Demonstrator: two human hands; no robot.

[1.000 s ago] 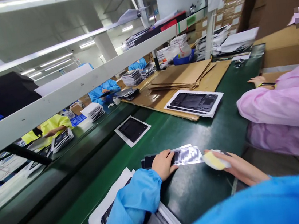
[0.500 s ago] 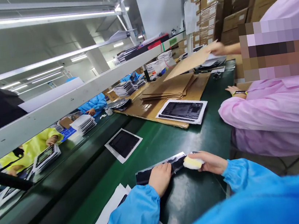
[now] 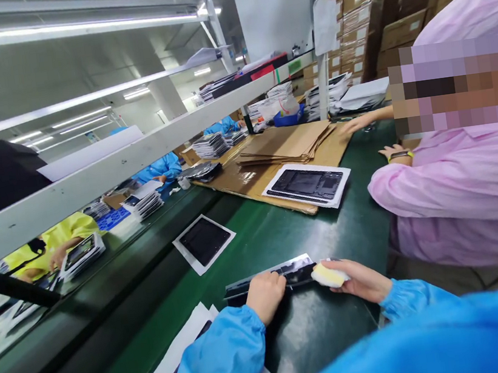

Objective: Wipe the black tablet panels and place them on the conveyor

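Step in hand: I judge that I am wiping the dark glossy panel [image 3: 272, 276] with the yellow sponge [image 3: 328, 274]; the wipe seems to be at the panel's right end.
Panel place: it lies flat on the green worktop [image 3: 318, 226], close in front of me, between my two hands.
Left hand [image 3: 264, 294]: palm down, pressing on the near edge of the panel to keep it from sliding; the fingers [image 3: 274, 278] are curled loosely on it and do not pinch anything.
Right hand [image 3: 357, 279]: it reaches in from the right, wrist low, fingers closed around the sponge, which touches the panel's right end.
Next move calls for: I think an even stroke along the panel, with steady pressure from the left hand.
Nearby: a framed dark tray [image 3: 204, 242] lies further up the worktop, well apart; a person in a pink sleeve [image 3: 450, 184] works on my right.
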